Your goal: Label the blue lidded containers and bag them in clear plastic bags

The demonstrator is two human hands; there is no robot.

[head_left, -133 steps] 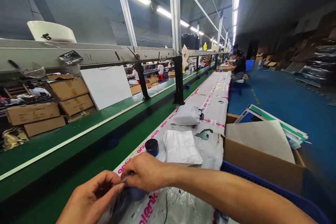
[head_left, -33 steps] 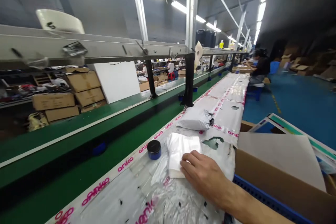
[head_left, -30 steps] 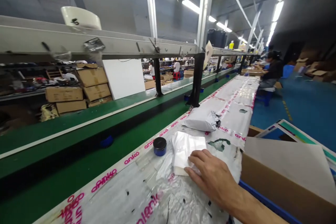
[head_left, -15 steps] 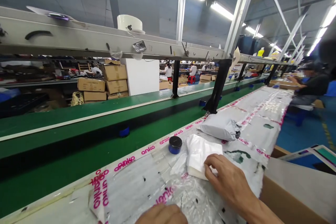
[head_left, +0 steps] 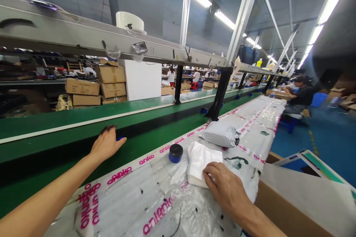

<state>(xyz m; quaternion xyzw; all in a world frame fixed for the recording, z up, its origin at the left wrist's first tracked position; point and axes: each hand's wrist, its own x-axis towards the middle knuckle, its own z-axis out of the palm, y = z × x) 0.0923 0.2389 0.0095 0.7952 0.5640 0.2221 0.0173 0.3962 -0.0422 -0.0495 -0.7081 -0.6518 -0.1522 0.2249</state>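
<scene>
My left hand [head_left: 107,145] stretches over the green conveyor belt, thumb apart from the fingers. It is at a small blue object [head_left: 120,138], mostly hidden behind the hand; a firm grip on it does not show. My right hand [head_left: 222,183] has its fingers curled at the near right edge of a stack of thin white plastic bags [head_left: 201,161], thumb and forefinger pinching there. Just left of the stack, a round blue jar with a black lid [head_left: 176,153] stands upright on the plastic-covered table [head_left: 125,200]. Behind the stack lies a grey-white plastic package [head_left: 218,134].
The green belt [head_left: 155,129] runs along the table's left side. A black-wrapped post [head_left: 219,94] rises between them under a metal shelf [head_left: 83,37]. A cardboard box [head_left: 280,207] stands at the right. A person [head_left: 302,92] sits farther down the table.
My left hand has moved from the front of the table, forward and left, over the belt to the blue object. My right hand stays at the white stack. The view has swung slightly right.
</scene>
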